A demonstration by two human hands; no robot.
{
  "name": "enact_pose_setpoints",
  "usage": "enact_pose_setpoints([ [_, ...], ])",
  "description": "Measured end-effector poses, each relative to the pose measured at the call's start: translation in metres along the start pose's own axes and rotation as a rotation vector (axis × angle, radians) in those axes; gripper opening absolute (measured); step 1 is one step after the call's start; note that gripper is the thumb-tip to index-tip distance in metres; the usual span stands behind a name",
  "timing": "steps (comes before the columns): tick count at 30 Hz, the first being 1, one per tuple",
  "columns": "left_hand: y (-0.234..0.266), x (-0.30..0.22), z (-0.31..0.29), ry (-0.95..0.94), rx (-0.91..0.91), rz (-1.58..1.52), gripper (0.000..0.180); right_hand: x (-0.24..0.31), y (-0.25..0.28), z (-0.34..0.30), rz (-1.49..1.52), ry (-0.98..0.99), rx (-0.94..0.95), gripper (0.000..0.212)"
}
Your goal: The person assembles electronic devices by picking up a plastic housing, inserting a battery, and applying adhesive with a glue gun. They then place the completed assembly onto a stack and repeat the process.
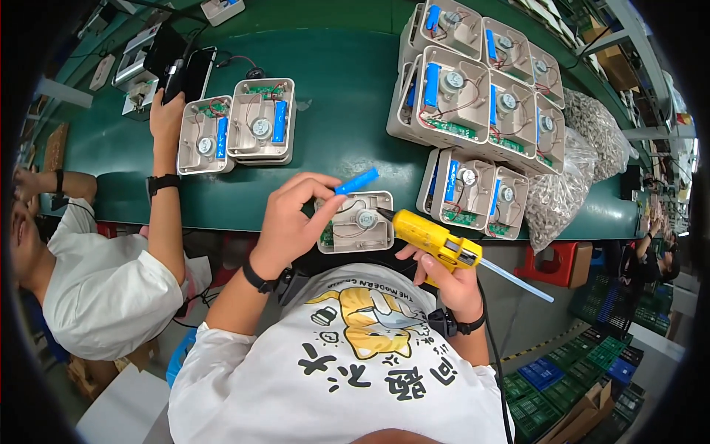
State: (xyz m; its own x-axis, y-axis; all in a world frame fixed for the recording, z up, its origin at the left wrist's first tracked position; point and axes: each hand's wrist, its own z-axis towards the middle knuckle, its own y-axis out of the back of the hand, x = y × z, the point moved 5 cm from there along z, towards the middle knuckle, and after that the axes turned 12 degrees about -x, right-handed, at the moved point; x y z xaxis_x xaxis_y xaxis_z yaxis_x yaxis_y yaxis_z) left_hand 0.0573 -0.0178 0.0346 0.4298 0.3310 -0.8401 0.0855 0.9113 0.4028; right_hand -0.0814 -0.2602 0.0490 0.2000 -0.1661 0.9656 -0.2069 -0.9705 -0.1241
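Note:
At the bench's near edge lies an open off-white plastic housing (342,242) with a round silver speaker-like part (366,218), thin wires and a strip of green circuit board inside. My left hand (292,214) pinches a blue cylindrical battery (359,181) by one end, tilted above the housing's far side. My right hand (452,285) grips a yellow hot glue gun (433,238). Its dark nozzle points left, over the housing's right side near the round part. A translucent glue stick (526,285) juts from the gun's rear. The right hand's fingers are partly hidden behind the gun.
Stacked housings with batteries (455,96) stand at the right, and more (260,111) at the left. Bags of small pale parts (555,185) lie beyond the right stacks. A co-worker's arm (166,200) reaches over the green bench (333,74) at left. A black cable hangs by my right wrist.

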Motion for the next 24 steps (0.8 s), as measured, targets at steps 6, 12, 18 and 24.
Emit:
enact_pose_setpoints([
  [6,-0.03,0.041,-0.031,0.349,-0.278,-0.521,0.007,-0.01,-0.027,0.027,-0.399,-0.136,0.082,0.029],
  [12,-0.03,0.048,-0.033,0.314,-0.225,-0.485,0.008,-0.011,-0.042,0.04,-0.649,-0.165,0.121,0.027],
  [18,-0.03,0.051,-0.039,0.275,-0.211,-0.431,0.01,0.001,-0.043,0.038,-0.518,-0.235,0.099,0.026],
  [24,-0.019,0.035,-0.034,0.193,-0.319,-0.366,0.012,0.008,-0.029,0.023,-0.37,-0.177,-0.069,0.026],
])
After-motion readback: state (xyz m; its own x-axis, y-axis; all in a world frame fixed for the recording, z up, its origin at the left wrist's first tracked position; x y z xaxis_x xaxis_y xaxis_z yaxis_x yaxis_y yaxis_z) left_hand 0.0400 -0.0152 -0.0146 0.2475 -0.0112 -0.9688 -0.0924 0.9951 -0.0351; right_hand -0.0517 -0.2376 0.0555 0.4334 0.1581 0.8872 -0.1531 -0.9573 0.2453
